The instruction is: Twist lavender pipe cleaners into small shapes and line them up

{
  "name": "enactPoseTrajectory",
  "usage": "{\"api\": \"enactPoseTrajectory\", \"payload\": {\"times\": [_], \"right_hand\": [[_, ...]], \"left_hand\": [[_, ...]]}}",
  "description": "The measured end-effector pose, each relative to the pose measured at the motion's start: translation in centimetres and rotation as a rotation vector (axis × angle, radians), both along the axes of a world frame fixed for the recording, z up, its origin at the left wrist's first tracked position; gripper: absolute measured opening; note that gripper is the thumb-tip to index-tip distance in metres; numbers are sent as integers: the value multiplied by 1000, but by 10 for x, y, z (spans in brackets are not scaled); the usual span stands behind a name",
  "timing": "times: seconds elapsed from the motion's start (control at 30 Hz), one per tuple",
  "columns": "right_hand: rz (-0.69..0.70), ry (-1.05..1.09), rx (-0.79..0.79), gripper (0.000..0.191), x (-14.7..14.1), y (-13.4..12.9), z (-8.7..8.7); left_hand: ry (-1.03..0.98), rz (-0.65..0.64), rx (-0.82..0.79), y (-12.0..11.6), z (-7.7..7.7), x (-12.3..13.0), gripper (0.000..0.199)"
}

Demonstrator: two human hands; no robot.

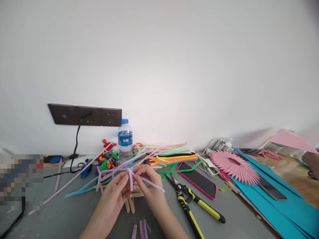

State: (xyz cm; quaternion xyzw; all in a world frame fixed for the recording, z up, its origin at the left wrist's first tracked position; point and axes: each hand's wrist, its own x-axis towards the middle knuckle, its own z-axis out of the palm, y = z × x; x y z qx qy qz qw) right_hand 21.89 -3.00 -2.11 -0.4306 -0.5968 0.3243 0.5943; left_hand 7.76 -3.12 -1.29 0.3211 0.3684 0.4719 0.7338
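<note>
Both hands meet at the middle of the grey table. My left hand (116, 190) has its fingers closed on a light purple pipe cleaner (131, 181), bent with one piece hanging down between the hands. My right hand (149, 186) pinches the same purple piece from the right, and a straight end sticks out past its fingers to the lower right. Beneath the hands lie beige pipe cleaner pieces (130, 205), partly hidden. Short folded purple pieces (144, 229) lie nearer the front edge. Behind the hands is a pile of coloured pipe cleaners (174, 158).
A water bottle (125, 141) stands behind the hands. Yellow-black pliers (191, 202) and a pink-edged phone (198, 181) lie right. Farther right are a pink paper fan (234, 166), blue sheets (274, 205) and another person's hand (313, 164). A black cable (76, 142) hangs left.
</note>
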Motion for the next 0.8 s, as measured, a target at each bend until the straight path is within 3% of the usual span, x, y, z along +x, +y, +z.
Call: {"api": "enactPoseTrajectory", "payload": {"times": [0.17,0.37,0.57,0.8], "right_hand": [[-85,-197,167,14,2,0,-5],[-128,-246,180,8,12,0,-6],[-119,26,17,13,21,5,-2],[105,386,-151,27,20,14,-2]], "left_hand": [[92,30,61,3,-8,1,35],[292,23,101,5,-11,-6,38],[368,-10,117,8,-10,-11,45],[417,-55,151,18,-5,-26,42]]}}
